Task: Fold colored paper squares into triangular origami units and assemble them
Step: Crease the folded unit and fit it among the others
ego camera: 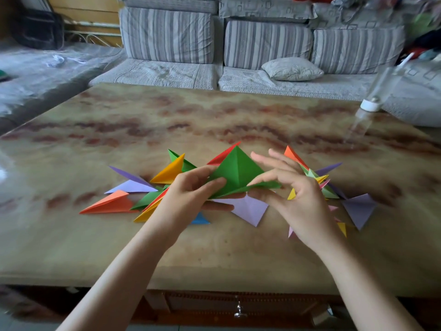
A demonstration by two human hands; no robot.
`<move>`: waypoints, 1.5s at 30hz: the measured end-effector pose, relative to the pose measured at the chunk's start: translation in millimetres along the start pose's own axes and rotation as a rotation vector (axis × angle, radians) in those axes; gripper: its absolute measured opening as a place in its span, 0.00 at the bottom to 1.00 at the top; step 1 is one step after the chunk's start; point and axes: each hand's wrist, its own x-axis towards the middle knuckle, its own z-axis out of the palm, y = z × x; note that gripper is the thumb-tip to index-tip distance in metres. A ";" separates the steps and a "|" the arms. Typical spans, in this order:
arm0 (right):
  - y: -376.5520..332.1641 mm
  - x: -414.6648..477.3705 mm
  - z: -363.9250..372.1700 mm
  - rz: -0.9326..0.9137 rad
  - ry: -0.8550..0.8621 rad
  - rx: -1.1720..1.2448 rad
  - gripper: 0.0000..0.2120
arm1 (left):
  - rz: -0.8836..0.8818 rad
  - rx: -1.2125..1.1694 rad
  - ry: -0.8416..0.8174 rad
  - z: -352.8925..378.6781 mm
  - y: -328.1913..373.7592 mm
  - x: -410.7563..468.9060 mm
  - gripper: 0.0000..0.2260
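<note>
A green paper (236, 173) is held up just above the middle of the tabletop (214, 120). It is folded into a pointy shape with a sharp crease down the middle. Its left side is pinched by the left hand (191, 194), thumb on top and fingers curled below. Its right edge is pinched between the thumb and first finger of the right hand (298, 199), and the other fingers are spread wide.

Under the hands a pale purple piece (250, 209) is laid flat. Folded triangles are scattered to the left, among them an orange triangle (109, 204) and a yellow triangle (169, 173). A heap of small bright triangles (330, 192) is seen to the right, partly hidden by the right hand.

The tabletop is smooth and shiny, with cream and brown cloudy marks like stone. At its far right edge a clear bottle (370, 105) with a white cap is seen, blurry. Behind it a grey striped sofa (167, 34) is set, with a soft grey pillow (292, 69) on it.
</note>
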 end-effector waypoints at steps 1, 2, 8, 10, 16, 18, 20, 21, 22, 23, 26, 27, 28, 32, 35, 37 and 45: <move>-1.5 0.1 -1.3 0.034 -0.009 0.082 0.05 | 0.004 0.014 -0.031 1.4 0.4 -1.2 0.09; -2.5 0.2 -2.1 0.063 -0.007 0.151 0.05 | 0.010 0.024 -0.047 3.1 0.9 -2.3 0.10; -3.2 -0.1 3.1 0.159 0.128 0.251 0.08 | 0.007 0.032 -0.088 9.0 5.1 -7.5 0.18; -4.1 0.3 4.4 0.186 0.143 0.281 0.11 | 0.032 0.100 -0.085 9.2 3.8 -7.4 0.13; -6.9 0.3 3.5 0.253 0.128 0.354 0.12 | 0.074 0.136 -0.037 6.8 0.6 -6.7 0.12; -7.9 0.6 3.2 0.264 0.124 0.375 0.09 | 0.080 0.142 -0.033 6.9 1.1 -6.8 0.12; -7.7 0.8 3.4 0.278 0.135 0.387 0.08 | 0.080 0.149 -0.023 7.4 0.7 -6.9 0.12; -7.9 0.6 3.3 0.288 0.144 0.393 0.07 | 0.079 0.142 -0.013 7.8 0.6 -7.1 0.12; -8.2 0.6 3.4 0.296 0.152 0.401 0.07 | 0.076 0.128 0.002 8.1 0.5 -7.0 0.12; -8.6 0.6 3.6 0.304 0.159 0.412 0.07 | 0.072 0.110 0.018 8.2 0.6 -6.9 0.11; -10.5 1.1 4.0 0.325 0.168 0.457 0.06 | 0.059 0.040 0.076 9.2 1.3 -6.4 0.10; -10.6 1.1 3.9 0.330 0.172 0.472 0.06 | 0.052 0.006 0.103 9.8 1.3 -6.2 0.10; -10.9 1.1 3.8 0.334 0.178 0.486 0.06 | 0.042 -0.023 0.123 11.1 1.0 -6.2 0.11; -11.6 0.6 5.3 0.326 0.200 0.510 0.05 | 0.029 -0.023 0.166 19.9 -3.6 -10.4 0.15; -13.1 0.4 4.5 0.340 0.158 0.504 0.05 | 0.070 0.008 0.250 24.0 -5.7 -11.6 0.14; -11.9 0.0 2.4 0.365 0.096 0.471 0.09 | 0.101 0.043 0.276 25.1 -5.4 -11.6 0.15; -13.7 0.1 -2.6 0.327 -0.034 0.431 0.11 | 0.048 -0.006 0.271 19.0 -0.2 -12.4 0.12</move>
